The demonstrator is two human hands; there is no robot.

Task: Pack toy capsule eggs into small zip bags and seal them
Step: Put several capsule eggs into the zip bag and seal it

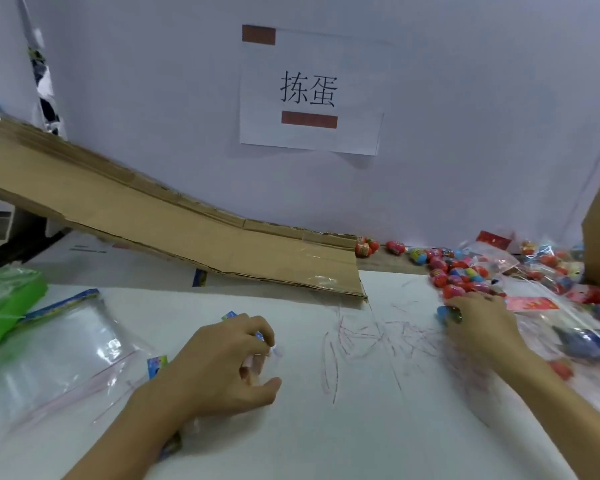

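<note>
A white paper sign [312, 91] on the far wall reads "拣蛋" in big black letters, with brown tape at the top and below the words. The left hand [219, 365] sits near the middle of the white table [326, 445], its fingers curled and pinching a small clear zip bag [274, 349]. The right hand [478, 323] reaches to the right, and its fingers curl around a blue egg [442, 313]. Just past it lies a pile of red eggs [461, 275]. More clear bags [59, 348] lie on the left. A cardboard ramp [153, 216] slopes down from the far left.
</note>
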